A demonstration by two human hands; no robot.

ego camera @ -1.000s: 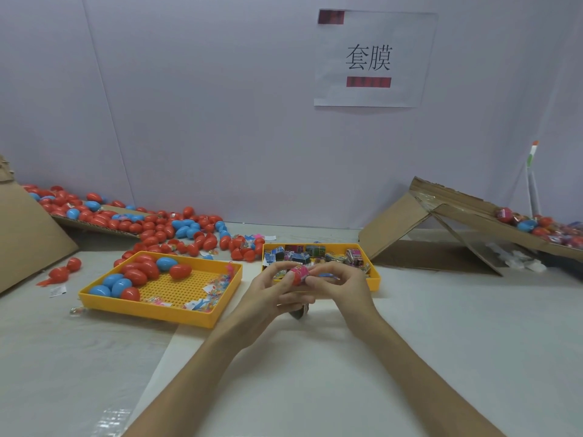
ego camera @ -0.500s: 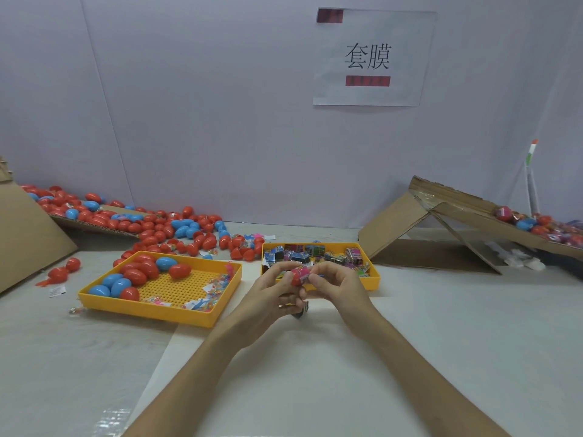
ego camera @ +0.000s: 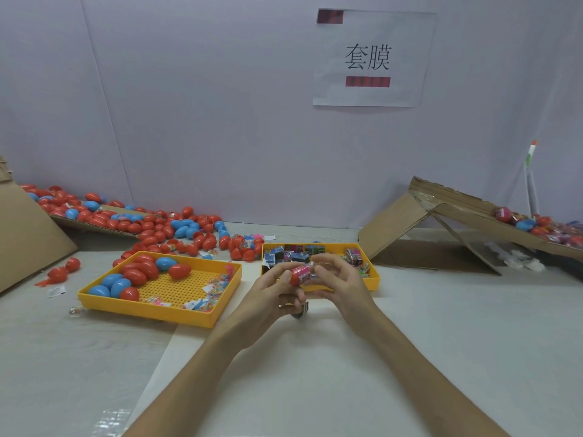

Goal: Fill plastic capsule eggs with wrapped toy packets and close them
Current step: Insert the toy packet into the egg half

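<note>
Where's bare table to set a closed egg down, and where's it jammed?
Free: table right of the packet tray, before the cardboard ramp; also near-left, in front of the egg tray. Crowded: egg pile behind that tray, and centre, where left hand and right hand hold the red egg.

White table (ego camera: 441, 342), two yellow trays (ego camera: 151, 305), loose eggs (ego camera: 189, 238), cardboard ramps (ego camera: 394, 228)
</note>
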